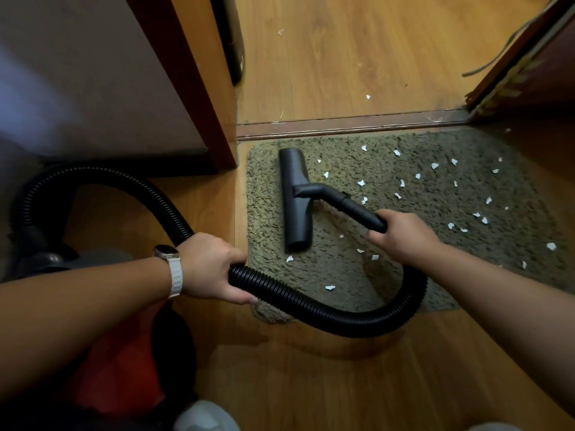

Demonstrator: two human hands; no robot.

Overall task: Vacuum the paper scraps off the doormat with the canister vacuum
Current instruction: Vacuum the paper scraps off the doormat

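Vacuuming barely begun: nozzle (pixel 295 197) on mat (pixel 435 275), nine o'clock side.
Left hand (pixel 211 265) grips hose (pixel 311 306), right hand (pixel 401 236) grips wand (pixel 361 209); scraps (pixel 434 165) litter three o'clock side.

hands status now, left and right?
Left hand: closed, grips the ribbed hose.
Right hand: closed, holds the rigid tube behind the floor nozzle.

Left hand (pixel 211 265) and right hand (pixel 404 237) both curled, gripping.
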